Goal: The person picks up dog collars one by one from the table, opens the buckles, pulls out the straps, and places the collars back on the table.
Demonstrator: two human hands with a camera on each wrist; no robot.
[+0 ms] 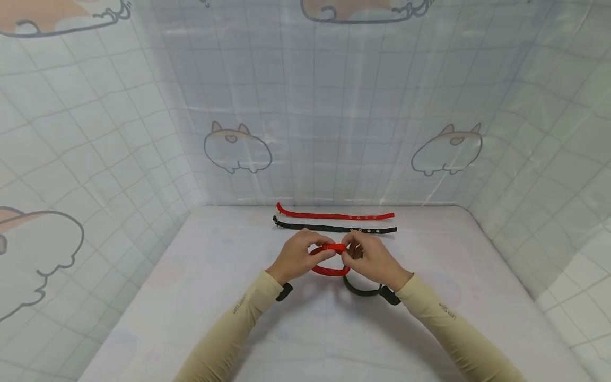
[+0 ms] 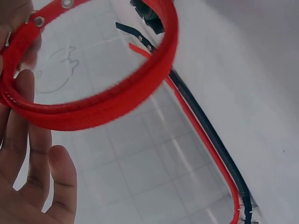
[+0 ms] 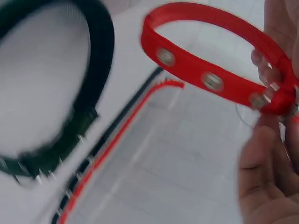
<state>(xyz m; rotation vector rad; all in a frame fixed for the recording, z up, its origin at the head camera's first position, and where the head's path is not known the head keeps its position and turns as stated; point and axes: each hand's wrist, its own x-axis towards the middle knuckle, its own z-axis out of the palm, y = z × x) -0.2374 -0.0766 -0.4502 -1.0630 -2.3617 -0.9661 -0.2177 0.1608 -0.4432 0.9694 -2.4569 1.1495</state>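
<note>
Both hands hold a red collar [image 1: 329, 272], bent round into a ring, above the white surface. My left hand [image 1: 303, 255] pinches its far side between thumb and fingers. My right hand [image 1: 374, 260] pinches the same stretch of strap from the right, close to the left fingertips. In the right wrist view, metal eyelets [image 3: 212, 81] run along the band of the red collar, and a metal buckle part [image 3: 272, 89] shows at the fingers. A dark collar [image 1: 361, 292], also curved into a loop, lies below the right hand, which partly hides it.
Behind the hands, a straight red collar [image 1: 320, 216] and a straight dark collar [image 1: 317, 228] lie side by side, eyelets toward the right. A grid-patterned wall [image 1: 343, 159] rises at the back edge, with side walls left and right. A dark band [image 1: 284, 292] sits at the left wrist.
</note>
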